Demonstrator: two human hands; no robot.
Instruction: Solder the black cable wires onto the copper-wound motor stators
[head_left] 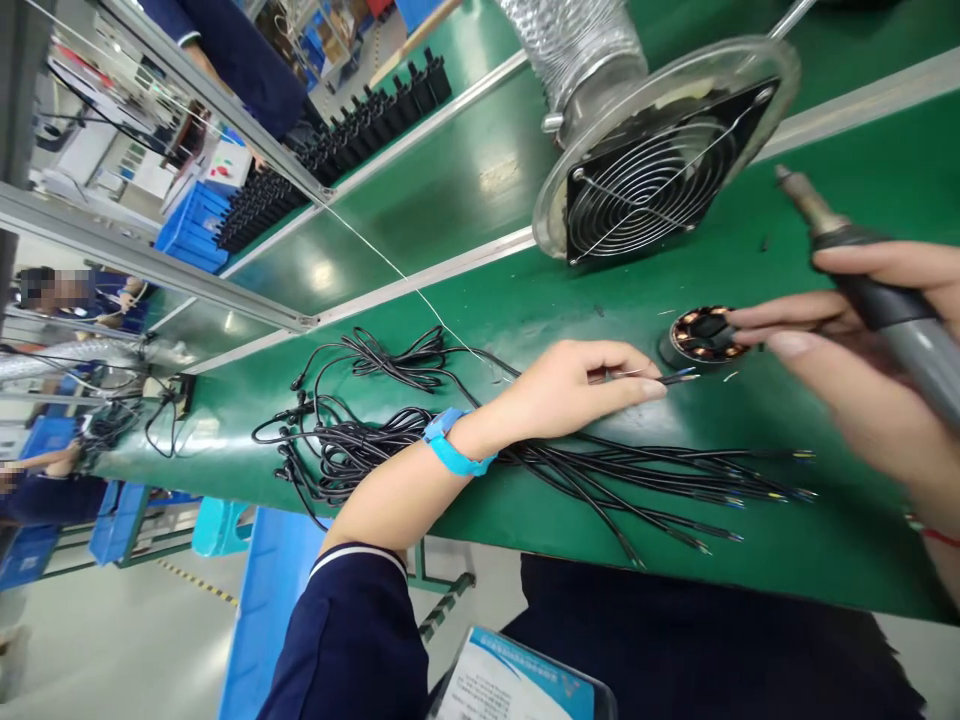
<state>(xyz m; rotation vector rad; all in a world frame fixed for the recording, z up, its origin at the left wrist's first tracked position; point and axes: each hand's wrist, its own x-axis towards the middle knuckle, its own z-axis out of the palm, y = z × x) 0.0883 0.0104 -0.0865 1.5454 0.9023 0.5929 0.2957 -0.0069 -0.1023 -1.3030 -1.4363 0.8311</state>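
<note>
1. Head view: left hand (600,390) has thumb and fingers together, clamped on a slim black cable end with coloured wire tips (681,377).
2. Cable end sits just left of a round, dark motor part with copper windings (701,328), which rests on the green tabletop (555,300).
3. Right hand (847,350) closes round a black-and-grey soldering iron with metal tip (896,310), tip pointing far left; fingertips meet the motor part's right side, pinch there unclear.
4. Loose bundle of black cables (600,460) nearer, coils leftward.
5. Far side: black fan with wire guard (645,195).
</note>
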